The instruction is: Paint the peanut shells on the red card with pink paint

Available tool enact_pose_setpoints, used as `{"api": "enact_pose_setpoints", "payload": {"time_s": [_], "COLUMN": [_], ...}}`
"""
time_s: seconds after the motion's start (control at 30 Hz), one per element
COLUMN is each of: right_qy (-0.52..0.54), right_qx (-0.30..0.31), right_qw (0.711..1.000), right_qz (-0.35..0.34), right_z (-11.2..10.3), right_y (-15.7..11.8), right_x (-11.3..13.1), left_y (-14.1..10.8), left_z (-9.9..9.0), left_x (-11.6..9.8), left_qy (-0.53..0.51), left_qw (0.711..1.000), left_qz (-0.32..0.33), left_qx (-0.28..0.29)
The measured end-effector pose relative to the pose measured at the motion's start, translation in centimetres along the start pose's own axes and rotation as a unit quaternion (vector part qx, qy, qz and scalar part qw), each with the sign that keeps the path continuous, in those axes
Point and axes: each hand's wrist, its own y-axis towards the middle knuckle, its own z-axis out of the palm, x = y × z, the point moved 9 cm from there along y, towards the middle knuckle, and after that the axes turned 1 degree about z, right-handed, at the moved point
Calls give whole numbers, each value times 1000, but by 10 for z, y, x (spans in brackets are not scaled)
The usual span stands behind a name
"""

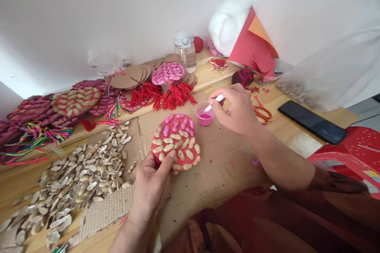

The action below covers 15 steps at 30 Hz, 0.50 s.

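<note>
My left hand (154, 180) grips the lower left edge of a round red disc (171, 141) covered with peanut shells, thumb on top. Shells along the disc's upper part are painted pink; the lower ones keep their natural tan. Between the fingers of my right hand (234, 106) is a white stick-like paint applicator (218, 98). It slants down into a small clear plastic cup (199, 107) of magenta paint (204, 116). Its tip is at the cup, and whether it has bristles cannot be made out. The cup stands on a cardboard sheet (213, 166), just beyond the disc.
Loose peanut shells (89, 174) spread at left. Finished discs with tassels (97, 99), cardboard circles (127, 76) and a water bottle (185, 51) line the back. On the right lie orange scissors (261, 111) and a black phone (311, 121), near a red stool (353, 150).
</note>
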Motion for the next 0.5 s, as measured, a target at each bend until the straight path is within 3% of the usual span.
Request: {"api": "enact_pose_setpoints", "payload": {"time_s": [0.3,0.5], "right_qy": [-8,-6], "right_qx": [73,63], "right_qw": [997,998], "right_qz": [-1,0], "right_z": [22,19], "right_y": [-6,-5], "right_x": [-1,-1], "left_y": [7,12], "left_z": [4,6], "left_x": [2,5], "left_qy": [-63,-90], "left_qw": [998,996], "left_qz": [-12,-14], "left_qx": [-20,-13]}}
